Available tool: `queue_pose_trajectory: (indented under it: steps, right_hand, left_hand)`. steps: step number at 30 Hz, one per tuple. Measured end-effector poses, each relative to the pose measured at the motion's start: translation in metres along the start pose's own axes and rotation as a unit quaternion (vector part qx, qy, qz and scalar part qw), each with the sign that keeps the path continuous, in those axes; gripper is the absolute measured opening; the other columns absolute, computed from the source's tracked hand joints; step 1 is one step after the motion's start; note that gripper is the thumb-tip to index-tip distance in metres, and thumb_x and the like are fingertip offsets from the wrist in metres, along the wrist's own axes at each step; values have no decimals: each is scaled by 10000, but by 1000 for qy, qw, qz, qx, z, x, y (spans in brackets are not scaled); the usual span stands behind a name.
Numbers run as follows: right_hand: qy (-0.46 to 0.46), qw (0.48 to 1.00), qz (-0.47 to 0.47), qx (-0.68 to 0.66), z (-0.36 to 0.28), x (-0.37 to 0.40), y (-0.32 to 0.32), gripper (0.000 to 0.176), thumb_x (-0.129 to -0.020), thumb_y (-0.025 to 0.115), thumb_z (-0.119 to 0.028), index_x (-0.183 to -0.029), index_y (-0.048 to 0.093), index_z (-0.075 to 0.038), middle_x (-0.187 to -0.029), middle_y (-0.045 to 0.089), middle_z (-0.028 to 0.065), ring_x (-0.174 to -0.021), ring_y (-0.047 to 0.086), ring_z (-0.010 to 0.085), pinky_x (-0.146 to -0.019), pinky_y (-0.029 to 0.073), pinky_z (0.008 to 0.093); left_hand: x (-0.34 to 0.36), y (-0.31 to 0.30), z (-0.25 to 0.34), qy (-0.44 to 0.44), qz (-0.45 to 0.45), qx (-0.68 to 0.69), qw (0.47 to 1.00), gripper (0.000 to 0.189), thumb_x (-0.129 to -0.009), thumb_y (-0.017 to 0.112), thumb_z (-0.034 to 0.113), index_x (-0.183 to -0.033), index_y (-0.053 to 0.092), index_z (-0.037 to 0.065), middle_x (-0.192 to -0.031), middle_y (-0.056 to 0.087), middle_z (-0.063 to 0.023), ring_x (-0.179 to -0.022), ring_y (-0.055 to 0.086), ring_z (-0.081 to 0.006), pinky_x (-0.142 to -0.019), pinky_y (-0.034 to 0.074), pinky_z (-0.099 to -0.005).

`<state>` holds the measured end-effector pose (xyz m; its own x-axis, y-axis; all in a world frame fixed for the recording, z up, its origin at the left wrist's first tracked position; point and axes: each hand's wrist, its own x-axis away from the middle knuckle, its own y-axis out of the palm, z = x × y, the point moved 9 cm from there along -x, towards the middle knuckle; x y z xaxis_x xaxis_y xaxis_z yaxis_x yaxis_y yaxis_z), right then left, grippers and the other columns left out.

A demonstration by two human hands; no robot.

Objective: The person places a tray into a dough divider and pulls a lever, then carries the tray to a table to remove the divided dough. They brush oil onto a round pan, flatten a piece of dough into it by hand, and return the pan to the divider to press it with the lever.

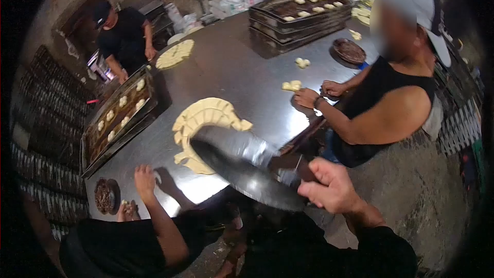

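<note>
The right hand (332, 188) grips a broad metal tool (246, 171) that hides part of the cut dough (206, 112) on the table (221, 62); the left hand is unseen. Nearby, a tray (121, 140) and stacked trays (303, 32) hold dough pieces (123, 102).

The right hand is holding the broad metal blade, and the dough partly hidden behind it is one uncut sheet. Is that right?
Not quite: the dough is cut into pieces, as the head view shows. The right hand is holding the broad metal blade.
</note>
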<state>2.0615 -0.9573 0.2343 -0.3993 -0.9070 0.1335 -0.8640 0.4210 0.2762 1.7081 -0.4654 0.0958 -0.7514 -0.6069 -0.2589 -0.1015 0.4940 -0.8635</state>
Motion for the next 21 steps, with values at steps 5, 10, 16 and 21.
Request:
queue_pose_trajectory:
  steps: [5,10,16,21]
  right_hand:
    - [-30,967,-56,247,35,114,-54,271,-899,662,-246,-1020,593,-13,-812,611,63,-754,579,116,-651,474,294]
    - [75,958,-40,272,102,252,-144,363,-918,616,-350,-1072,589,-23,-834,643,148,-718,652,266,-603,495,377]
    - [128,881,215,401,146,392,-284,393,-879,657,-382,-1062,608,-38,-862,649,197,-739,661,306,-624,508,398]
    - [73,841,482,236,84,490,-417,325,-847,713,-281,-1005,629,-10,-762,660,139,-704,659,239,-610,507,338]
  left_hand:
    - [-44,-35,139,223,75,144,961,156,-731,599,120,-866,679,115,-930,650,-43,-964,597,-270,-814,508,-378]
    - [-33,-45,67,-54,18,360,931,297,-888,549,159,-1153,620,46,-1074,648,-105,-1010,608,-255,-865,497,-358]
    - [309,15,792,485,-476,293,673,393,-970,387,307,-1175,616,61,-993,680,-148,-910,633,-288,-830,490,-406]
    - [249,-51,995,418,-546,456,565,429,-959,440,427,-1037,640,55,-955,681,-105,-902,644,-257,-790,500,-381]
